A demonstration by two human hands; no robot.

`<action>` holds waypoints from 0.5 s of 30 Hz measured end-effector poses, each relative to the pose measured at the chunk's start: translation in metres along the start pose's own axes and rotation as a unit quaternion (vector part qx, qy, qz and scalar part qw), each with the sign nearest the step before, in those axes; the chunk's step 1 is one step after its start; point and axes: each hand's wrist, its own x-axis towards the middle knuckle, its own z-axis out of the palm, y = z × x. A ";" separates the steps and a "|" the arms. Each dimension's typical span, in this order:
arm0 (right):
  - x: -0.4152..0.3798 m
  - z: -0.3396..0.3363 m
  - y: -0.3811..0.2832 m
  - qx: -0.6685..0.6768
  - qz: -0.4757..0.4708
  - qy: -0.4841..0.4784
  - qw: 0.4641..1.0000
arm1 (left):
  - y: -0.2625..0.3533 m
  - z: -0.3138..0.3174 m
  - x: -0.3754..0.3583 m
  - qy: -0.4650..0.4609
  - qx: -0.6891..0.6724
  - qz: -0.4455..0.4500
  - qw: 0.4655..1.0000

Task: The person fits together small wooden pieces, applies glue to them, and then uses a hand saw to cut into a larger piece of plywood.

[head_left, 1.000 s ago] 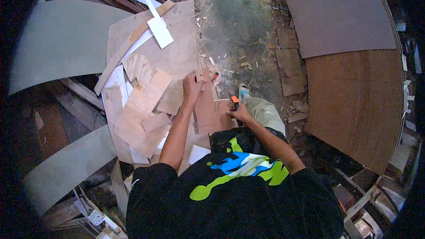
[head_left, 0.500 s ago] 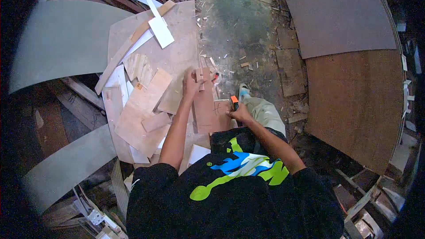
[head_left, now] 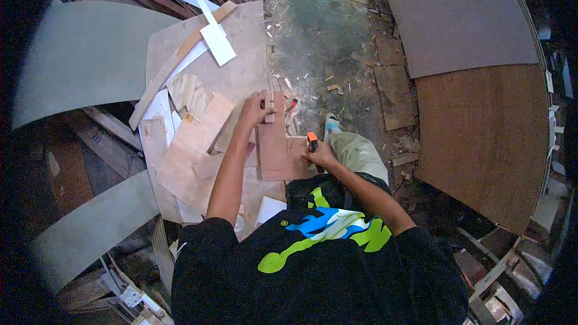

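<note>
An L-shaped brown wooden board (head_left: 274, 156) lies on the work surface in front of my body, with dark pencil marks on its right part. My left hand (head_left: 255, 108) is closed around a small pale notched wood strip (head_left: 270, 114) at the board's far end. My right hand (head_left: 321, 156) grips an orange-and-black hand tool (head_left: 312, 141) at the board's right edge; its exact kind is not clear. Part of the tool is hidden by my fingers.
Plywood offcuts (head_left: 195, 144) and white strips (head_left: 218, 45) lie to the left on a large sheet (head_left: 247, 36). A small red-and-black object (head_left: 294, 103) sits beyond the board. Scraps litter the concrete floor (head_left: 319, 36); large brown panels (head_left: 475, 138) stand at right.
My right hand and the orange-and-black tool have moved slightly left, closer to the board. My left hand and forearm have shifted a little left. The board has shifted slightly left.
</note>
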 end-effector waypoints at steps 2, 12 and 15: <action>-0.003 -0.004 -0.005 0.012 -0.003 -0.005 1.000 | -0.016 0.002 0.005 -0.030 0.030 0.016 0.999; -0.008 -0.012 -0.014 0.038 -0.007 -0.011 0.999 | -0.015 0.001 0.000 -0.019 -0.042 -0.048 0.998; 0.001 -0.005 -0.004 0.028 -0.051 -0.008 0.998 | -0.004 -0.005 0.000 -0.016 -0.029 -0.043 0.998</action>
